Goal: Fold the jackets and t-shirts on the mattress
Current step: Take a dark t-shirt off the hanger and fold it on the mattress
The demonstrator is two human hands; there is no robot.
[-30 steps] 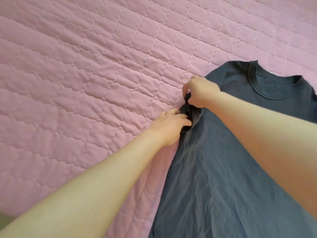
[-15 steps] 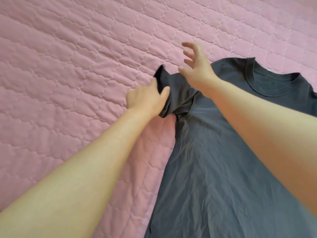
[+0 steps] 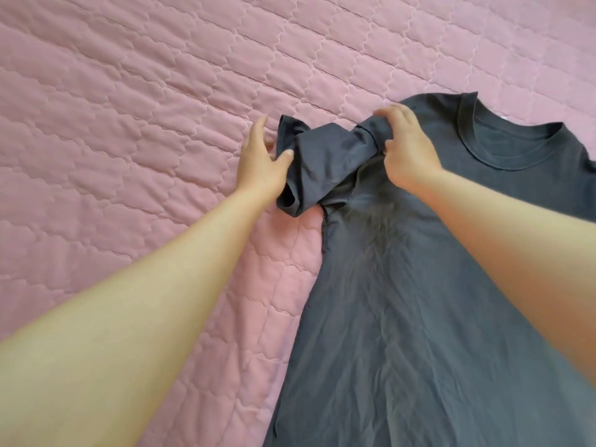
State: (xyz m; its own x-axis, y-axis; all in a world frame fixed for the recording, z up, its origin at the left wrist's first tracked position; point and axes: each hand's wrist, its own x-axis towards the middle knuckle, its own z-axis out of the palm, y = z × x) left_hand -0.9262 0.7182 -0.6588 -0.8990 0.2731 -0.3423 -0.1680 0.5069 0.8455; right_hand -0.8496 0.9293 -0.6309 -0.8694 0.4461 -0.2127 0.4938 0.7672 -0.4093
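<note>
The left half of the view is bare mattress point(image 3: 122, 130), covered in pink quilted fabric whose stitching marks out rows of puffy, scalloped panels. The left forearm point(image 3: 145, 301) runs across it from the lower left corner. The left hand point(image 3: 261, 166) lies at the sleeve's outer end, its fingers stretched out and slightly spread against the quilting and its thumb resting on the dark cloth. Whether any cloth is nipped under the thumb cannot be told.

Just right of it is the sleeve point(image 3: 322, 166) of a dark grey t-shirt point(image 3: 419, 317), bunched and twisted into a loose roll and lifted off the bedding. Its hemmed cuff point(image 3: 290, 203) sags open in a loop at the lower end. The right hand point(image 3: 406, 150) pinches the sleeve at the shoulder seam, fingers curled over the top and thumb beneath, and covers part of the shoulder.

The t-shirt's body lies flat on the right side of the mattress and widens toward the bottom edge. It is thin knit cloth with fine creases fanning out from the armpit. Its round ribbed collar point(image 3: 464, 133) sits at the upper right. The right forearm point(image 3: 516, 240) crosses over the chest and hides the shirt's far side.
</note>
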